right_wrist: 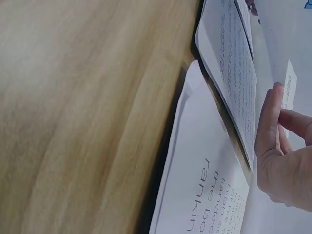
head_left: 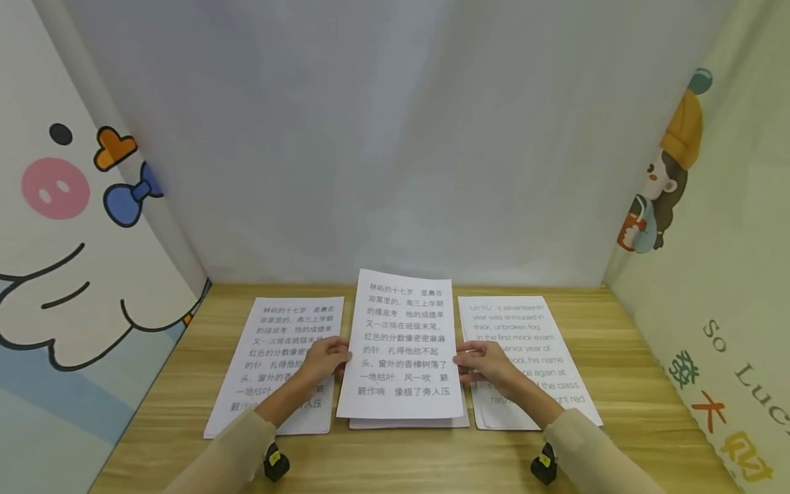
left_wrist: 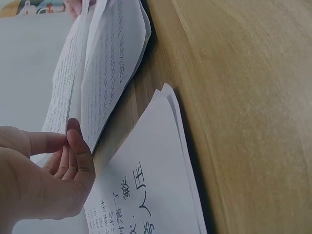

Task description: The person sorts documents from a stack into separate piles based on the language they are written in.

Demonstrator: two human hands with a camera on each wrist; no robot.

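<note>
A sheet of paper [head_left: 401, 350] printed with Chinese text is held up above the middle paper stack [head_left: 410, 424]. My left hand [head_left: 324, 360] pinches its left edge between thumb and fingers, as the left wrist view also shows with that hand [left_wrist: 53, 170]. On the opposite edge, my right hand [head_left: 487, 363] pinches the sheet; the right wrist view has the same hand [right_wrist: 287, 156] with thumb against fingers. Below the lifted sheet, the middle stack's top page [left_wrist: 105, 73] bears printed lines too small to read surely.
To the left lies a stack with Chinese text [head_left: 271, 405], partly under my left forearm. On the right is a stack with English text [head_left: 506, 315], partly covered by my right hand. All rest on a wooden table [head_left: 401, 460] before a pale backdrop [head_left: 395, 137].
</note>
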